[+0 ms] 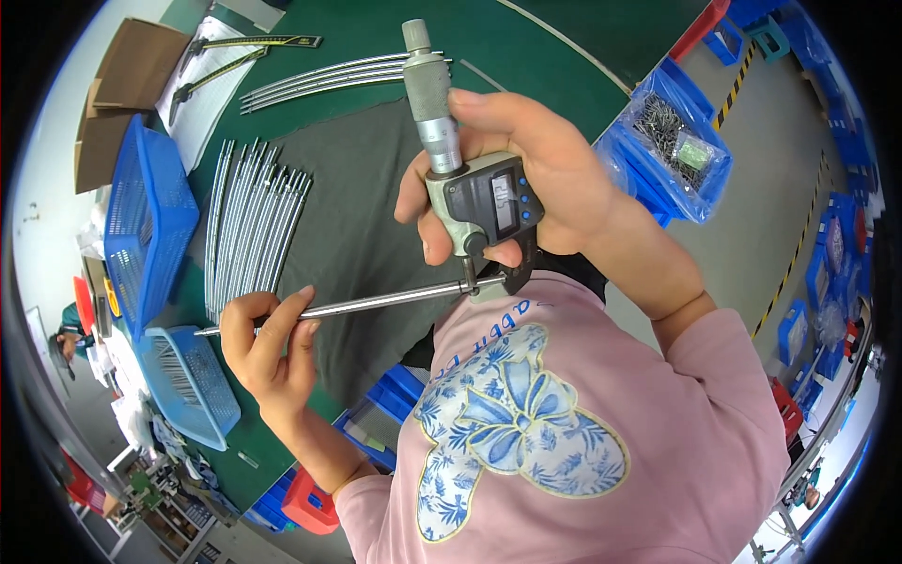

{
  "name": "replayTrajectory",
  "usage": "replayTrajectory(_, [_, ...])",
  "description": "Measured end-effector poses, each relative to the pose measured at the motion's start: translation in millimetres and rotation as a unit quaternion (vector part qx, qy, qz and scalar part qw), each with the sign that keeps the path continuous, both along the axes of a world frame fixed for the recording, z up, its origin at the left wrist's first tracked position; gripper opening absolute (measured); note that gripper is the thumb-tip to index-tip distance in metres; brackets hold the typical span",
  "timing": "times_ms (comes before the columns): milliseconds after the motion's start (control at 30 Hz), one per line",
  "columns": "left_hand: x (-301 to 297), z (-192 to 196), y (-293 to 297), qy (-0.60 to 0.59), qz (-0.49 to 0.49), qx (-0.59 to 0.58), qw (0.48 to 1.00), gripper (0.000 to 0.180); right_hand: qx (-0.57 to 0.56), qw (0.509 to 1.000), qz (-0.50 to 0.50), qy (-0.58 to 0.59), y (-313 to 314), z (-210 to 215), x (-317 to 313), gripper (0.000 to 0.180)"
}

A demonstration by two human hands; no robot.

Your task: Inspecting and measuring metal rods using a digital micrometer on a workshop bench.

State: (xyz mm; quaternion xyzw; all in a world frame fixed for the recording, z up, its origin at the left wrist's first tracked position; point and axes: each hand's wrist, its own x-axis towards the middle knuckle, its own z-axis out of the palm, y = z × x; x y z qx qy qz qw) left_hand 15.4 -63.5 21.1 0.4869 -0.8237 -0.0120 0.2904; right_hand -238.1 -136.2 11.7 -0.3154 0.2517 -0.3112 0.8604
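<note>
My right hand (540, 160) is closed around a digital micrometer (460, 197), its thumb against the knurled thimble at the top. The micrometer has a small display with blue buttons. A thin steel rod (385, 299) slants across in front of me, and my left hand (272, 346) pinches it near its pointed left end. The rod's right end sits in the micrometer's jaw, by the spindle. Whether both measuring faces touch it, I cannot tell. Several similar rods (254, 221) lie side by side on a dark grey cloth (352, 179), left of the micrometer.
Farther back, several longer rods (329, 80) lie on the green table (554, 66). Two calipers (254, 41) rest on paper at the far left. Blue baskets (141, 235) line the left edge; a light blue basket (221, 414) holds rods. A lined bin (705, 193) of small metal parts stands right.
</note>
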Motion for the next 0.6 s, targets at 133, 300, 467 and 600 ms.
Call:
replayTrajectory(133, [-0.5,-0.5,1.2,0.007,0.005,0.01,1.0,0.027,-0.008,1.0,0.006,-0.005,-0.3,-3.1,-0.1,0.064])
replayTrajectory(300, [0.3,0.5,1.2,0.001,0.001,0.008,1.0,0.027,-0.028,1.0,0.013,0.0,-0.6,-3.5,0.1,0.068])
replayTrajectory(467, [0.7,1.9,1.7,-0.012,0.005,0.009,1.0,0.026,0.012,1.0,0.005,-0.026,1.6,-2.0,-1.5,0.059])
replayTrajectory(600, [0.6,1.6,2.3,0.0,0.004,0.014,1.0,0.026,0.001,0.999,0.007,-0.049,0.8,-4.7,-1.9,0.06])
